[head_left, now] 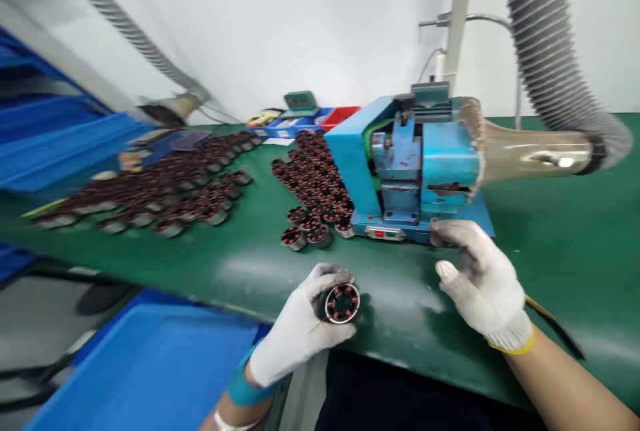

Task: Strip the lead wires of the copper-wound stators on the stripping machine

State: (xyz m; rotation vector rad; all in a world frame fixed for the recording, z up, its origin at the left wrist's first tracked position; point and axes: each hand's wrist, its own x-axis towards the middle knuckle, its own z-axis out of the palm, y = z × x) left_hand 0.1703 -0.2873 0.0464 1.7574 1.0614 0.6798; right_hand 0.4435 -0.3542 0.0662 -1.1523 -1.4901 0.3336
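In a white glove, my left hand (305, 324) is wrapped around a round metal motor part (342, 303) with copper-red windings, its open face turned toward the camera above the table's front edge. My right hand (475, 278), also gloved, is raised over the green table (250, 264), thumb and fingers apart with nothing between them. Its fingertips are near the front base of a blue belt machine (403, 164) that has a red and a green button. Just left of the machine lies a group of similar round parts (317, 174).
More round parts (170, 184) cover the table's left side. Blue and red bins (341, 116) stand behind. A grey hose (545, 44) joins the machine's right end. A blue tub (155, 364) sits below the front edge at left. A thin strip (555, 326) lies beside my right wrist.
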